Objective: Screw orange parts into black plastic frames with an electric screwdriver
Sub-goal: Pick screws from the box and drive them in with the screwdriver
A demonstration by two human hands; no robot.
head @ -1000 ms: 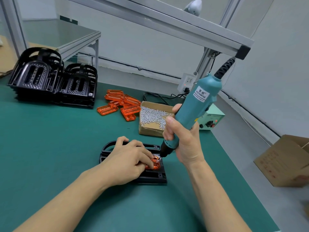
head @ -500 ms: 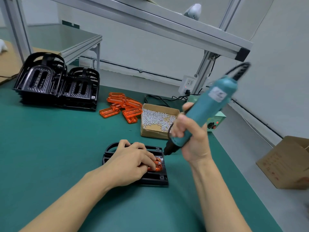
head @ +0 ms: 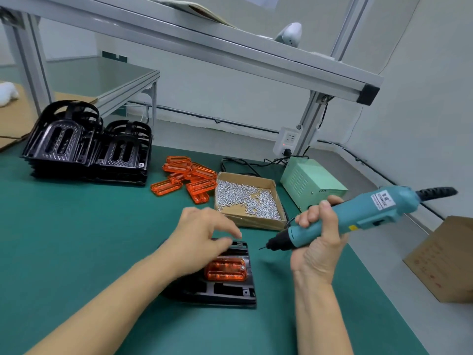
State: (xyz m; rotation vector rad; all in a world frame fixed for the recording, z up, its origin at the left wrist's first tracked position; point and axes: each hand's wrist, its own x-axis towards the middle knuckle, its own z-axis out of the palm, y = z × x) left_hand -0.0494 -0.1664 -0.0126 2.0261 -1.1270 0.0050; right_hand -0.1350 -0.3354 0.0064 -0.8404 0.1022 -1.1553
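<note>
- Right hand (head: 318,243) grips one teal screwdriver (head: 358,213), held in the air, bit pointing left, off to the right of the frame and clear of it.
- Left hand (head: 202,237) hovers over the far end of the frame, fingers loosely spread, grasping nothing; it is blurred.
- One black frame (head: 225,290) lies flat on the green bench (head: 76,239) between the two forearms.
- One orange part (head: 226,270) sits seated in that frame, near its middle.
- One cardboard box (head: 258,221) of loose silver screws (head: 245,199), too many to count, stands just beyond the hands.
- A heap of spare orange parts (head: 189,178), about seven, lies left of the box.
- Two stacks of black frames (head: 87,147) stand at the bench's far left.
- One pale green power unit (head: 309,183) stands right of the box.
- One brown carton (head: 445,260) is off the bench, far right.
</note>
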